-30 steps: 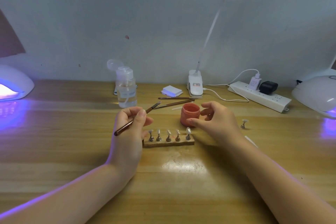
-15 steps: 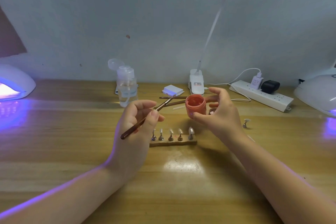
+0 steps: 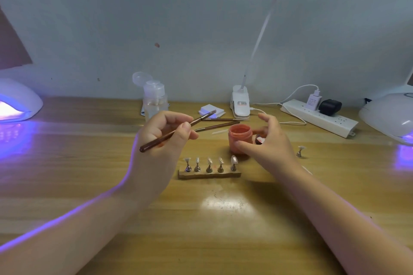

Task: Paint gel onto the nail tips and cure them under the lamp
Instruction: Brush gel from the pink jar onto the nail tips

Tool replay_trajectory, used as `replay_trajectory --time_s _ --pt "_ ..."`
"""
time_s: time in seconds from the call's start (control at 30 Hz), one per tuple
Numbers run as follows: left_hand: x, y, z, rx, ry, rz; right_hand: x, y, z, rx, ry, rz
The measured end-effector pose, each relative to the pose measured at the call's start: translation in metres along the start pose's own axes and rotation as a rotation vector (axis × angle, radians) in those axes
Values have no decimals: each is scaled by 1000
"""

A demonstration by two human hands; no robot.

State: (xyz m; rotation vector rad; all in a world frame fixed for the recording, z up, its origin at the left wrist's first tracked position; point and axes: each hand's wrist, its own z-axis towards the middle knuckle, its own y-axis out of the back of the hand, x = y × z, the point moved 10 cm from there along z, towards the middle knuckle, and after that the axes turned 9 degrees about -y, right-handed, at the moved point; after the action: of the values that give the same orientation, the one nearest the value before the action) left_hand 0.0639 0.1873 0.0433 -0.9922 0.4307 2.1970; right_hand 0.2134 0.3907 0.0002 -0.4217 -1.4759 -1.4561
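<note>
While left fingers (image 3: 185,128) pinch the brush (image 3: 176,131) and right fingers (image 3: 242,148) loosely touch the open gel jar (image 3: 240,138) beside them, nail tips (image 3: 210,164) below await painting and curing.

We see the left hand (image 3: 163,138) pinching a brown brush (image 3: 176,131), bristles pointing up and away. The right hand (image 3: 266,138) curves loosely beside an open orange gel jar (image 3: 240,138) on the wooden table (image 3: 223,230), thumb at its wall. In front, a wooden holder (image 3: 209,174) carries five nail tips (image 3: 210,161). Curing lamps glow violet at the left edge (image 3: 15,105) and right edge (image 3: 391,116).
</note>
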Motion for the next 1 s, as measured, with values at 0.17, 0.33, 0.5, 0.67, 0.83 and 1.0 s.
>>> replay_trajectory --time_s 0.17,0.33,0.5,0.67,0.83,1.0 --pt "5 1 -1 4 3 22 -13 -9 6 88 -96 -8" --pt "12 4 -1 -15 25 60 -3 -3 7 178 -106 -137" --pt "34 8 -11 -78 197 50 21 43 8 74 -49 -298" --pt "53 2 -25 -182 418 -110 15 49 -6 224 -93 -296" --pt "48 -10 -32 -147 405 -163 -7 4 -35 506 -44 -491" --pt "49 -17 -34 -116 407 -193 -20 36 -25 326 -18 -655"
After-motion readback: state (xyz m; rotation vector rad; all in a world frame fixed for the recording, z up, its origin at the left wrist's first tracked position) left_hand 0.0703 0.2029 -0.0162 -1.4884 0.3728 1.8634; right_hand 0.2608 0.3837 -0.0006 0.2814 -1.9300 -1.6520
